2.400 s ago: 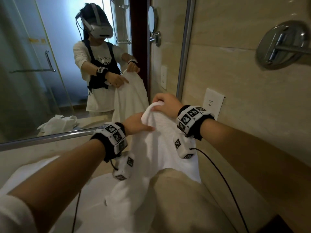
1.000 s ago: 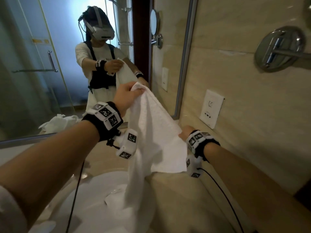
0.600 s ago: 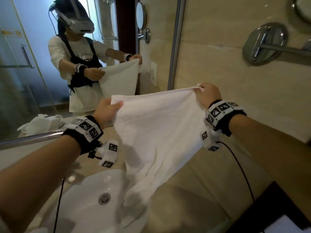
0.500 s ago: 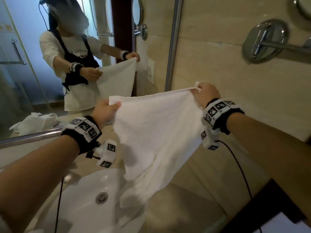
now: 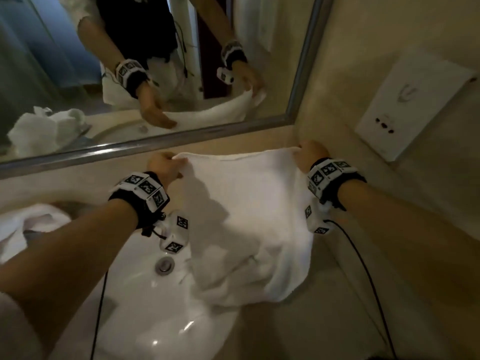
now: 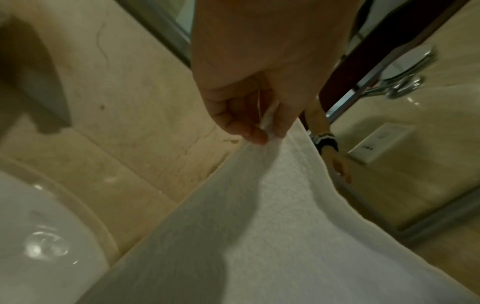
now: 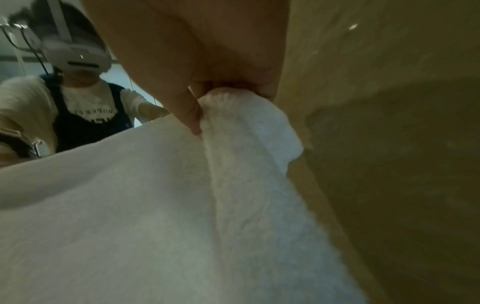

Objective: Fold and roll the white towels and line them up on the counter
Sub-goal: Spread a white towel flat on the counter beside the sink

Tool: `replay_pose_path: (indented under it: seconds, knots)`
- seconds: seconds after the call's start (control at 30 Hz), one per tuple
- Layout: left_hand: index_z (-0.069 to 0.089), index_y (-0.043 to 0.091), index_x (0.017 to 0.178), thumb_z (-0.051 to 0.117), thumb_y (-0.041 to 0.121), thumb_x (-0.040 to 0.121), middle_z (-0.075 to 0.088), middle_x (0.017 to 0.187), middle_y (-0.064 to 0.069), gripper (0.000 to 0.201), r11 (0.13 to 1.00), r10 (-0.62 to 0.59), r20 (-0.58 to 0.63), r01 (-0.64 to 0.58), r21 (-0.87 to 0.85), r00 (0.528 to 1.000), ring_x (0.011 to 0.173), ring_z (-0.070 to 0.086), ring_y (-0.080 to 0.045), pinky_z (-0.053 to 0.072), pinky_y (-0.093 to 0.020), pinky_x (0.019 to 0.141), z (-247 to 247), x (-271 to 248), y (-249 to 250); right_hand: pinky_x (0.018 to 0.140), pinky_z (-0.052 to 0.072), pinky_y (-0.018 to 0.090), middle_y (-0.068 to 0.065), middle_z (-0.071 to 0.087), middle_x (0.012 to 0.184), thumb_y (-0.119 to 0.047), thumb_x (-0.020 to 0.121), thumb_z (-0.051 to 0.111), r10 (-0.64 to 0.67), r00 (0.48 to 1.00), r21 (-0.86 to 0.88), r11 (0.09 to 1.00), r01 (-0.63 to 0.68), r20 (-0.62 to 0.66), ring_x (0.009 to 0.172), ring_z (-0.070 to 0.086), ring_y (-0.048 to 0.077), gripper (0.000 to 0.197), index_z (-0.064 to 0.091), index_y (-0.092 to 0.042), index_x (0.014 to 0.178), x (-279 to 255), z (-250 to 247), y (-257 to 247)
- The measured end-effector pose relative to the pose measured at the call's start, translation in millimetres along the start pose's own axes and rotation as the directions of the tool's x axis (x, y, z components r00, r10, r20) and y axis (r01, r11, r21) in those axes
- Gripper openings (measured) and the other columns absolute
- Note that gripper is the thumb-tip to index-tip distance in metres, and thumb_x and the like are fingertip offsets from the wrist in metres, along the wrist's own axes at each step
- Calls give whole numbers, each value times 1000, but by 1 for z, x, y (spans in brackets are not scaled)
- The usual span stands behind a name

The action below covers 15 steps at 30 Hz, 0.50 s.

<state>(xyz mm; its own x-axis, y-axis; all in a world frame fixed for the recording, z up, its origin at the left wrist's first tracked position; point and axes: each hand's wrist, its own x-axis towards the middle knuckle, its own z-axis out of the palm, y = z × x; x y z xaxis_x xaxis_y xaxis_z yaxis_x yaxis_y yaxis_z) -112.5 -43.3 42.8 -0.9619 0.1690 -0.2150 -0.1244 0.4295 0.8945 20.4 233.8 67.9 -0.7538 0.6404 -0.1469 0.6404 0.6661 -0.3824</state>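
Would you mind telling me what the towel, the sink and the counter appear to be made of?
Towel: white terry cloth, likely cotton, with a nubby looped pile plain in the wrist views; it drapes softly.
Sink: white glazed ceramic by its look, smooth with bright glints.
Counter: beige polished stone, perhaps marble, with faint veins in the left wrist view.

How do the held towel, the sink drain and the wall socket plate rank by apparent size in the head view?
1. held towel, clearly largest.
2. wall socket plate.
3. sink drain, smallest.
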Motion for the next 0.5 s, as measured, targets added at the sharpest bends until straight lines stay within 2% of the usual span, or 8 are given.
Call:
replay_pose_path:
  seconds: [0.07,0.1,0.17,0.23,0.3,0.37,0.47,0.5]
  knots:
    - [68,8,85,60,17,87,65,87,-13,12,999,-20,-24,21,42,1000,71,58,-23,51,-31,73,15,14,-13,74,38,32,18,53,98,-21,98,39,26,1000,4,1000,-26,14,92,54,30,24,55,-5,92,21,22,2]
    - [69,8,94,59,16,87,65,95,-14,14,998,-18,-29,20,61,999,79,58,-23,48,-29,76,23,22,-19,77,40,35,20,54,104,-17,97,41,36,999,14,999,-36,9,96,54,31,19,55,-6,97,32,33,2]
    - [63,8,107,59,10,86,61,111,-13,22,996,-5,-15,6,90,1000,92,56,-23,42,-26,78,35,28,-32,96,39,41,20,50,129,-11,95,44,42,999,19,999,-41,-33,118,47,35,30,50,-4,123,45,56,5]
    - [55,8,117,59,6,85,54,119,-12,31,992,-35,1,35,121,999,106,54,-27,40,-26,80,46,29,-47,102,36,41,18,45,136,-12,94,45,50,998,34,998,-49,-43,126,41,36,35,46,-3,128,47,77,10]
    - [46,2,127,60,8,86,51,128,-16,45,982,-97,-7,97,164,995,116,51,-31,40,-29,84,49,27,-62,101,39,40,17,47,134,-17,95,46,62,998,62,996,-63,16,123,45,35,34,47,-3,126,42,91,16]
    - [43,1,129,61,11,85,53,128,-19,48,965,-158,-19,159,209,987,116,52,-33,42,-33,88,44,27,-76,101,40,36,15,49,135,-22,95,47,86,988,64,993,-95,130,123,48,32,42,44,-5,133,31,99,23]
    - [44,2,127,62,20,85,58,122,-22,49,936,-247,20,233,263,969,113,55,-35,45,-41,94,35,18,-97,87,42,29,15,54,132,-31,93,50,131,958,14,990,-140,256,117,54,31,56,33,-12,143,3,106,45]
    - [44,3,127,62,20,85,58,122,-24,49,931,-267,40,247,268,963,113,55,-36,45,-43,94,33,13,-104,86,41,29,16,52,134,-34,92,51,155,944,-25,988,-155,290,118,53,32,61,29,-12,145,-9,109,52]
